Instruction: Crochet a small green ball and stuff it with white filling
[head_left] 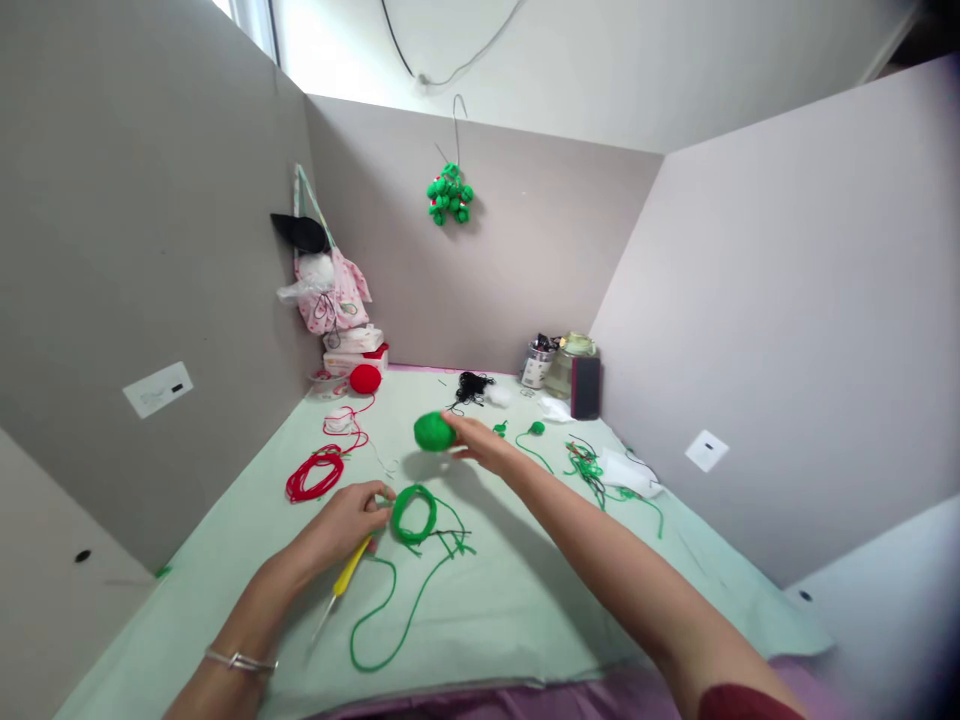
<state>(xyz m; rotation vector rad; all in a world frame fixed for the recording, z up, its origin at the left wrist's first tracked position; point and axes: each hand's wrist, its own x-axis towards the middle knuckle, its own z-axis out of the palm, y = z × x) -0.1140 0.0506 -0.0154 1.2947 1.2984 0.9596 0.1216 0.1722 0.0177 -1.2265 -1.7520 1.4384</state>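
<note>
My right hand [472, 440] is closed around a ball of green yarn [433, 432], raised above the table near its middle. My left hand [360, 518] has its fingers curled, with the yellow handle of a crochet hook [350, 570] coming out beneath them. The hook's thin metal shaft points down and towards me. Right beside the left fingertips lies a loose coil of green yarn [415, 514]; whether they touch it is hard to tell. From there a long green strand [379, 668] loops over the pale green cloth towards me.
A red yarn coil [315, 473] and red ball [365, 379] lie left. Black yarn [472, 387] sits at the back, with a can [536, 365] and dark upright box [586, 388] behind right. Green scraps [585, 465] lie right. Grey panels enclose the table; a green crocheted piece [450, 195] hangs behind.
</note>
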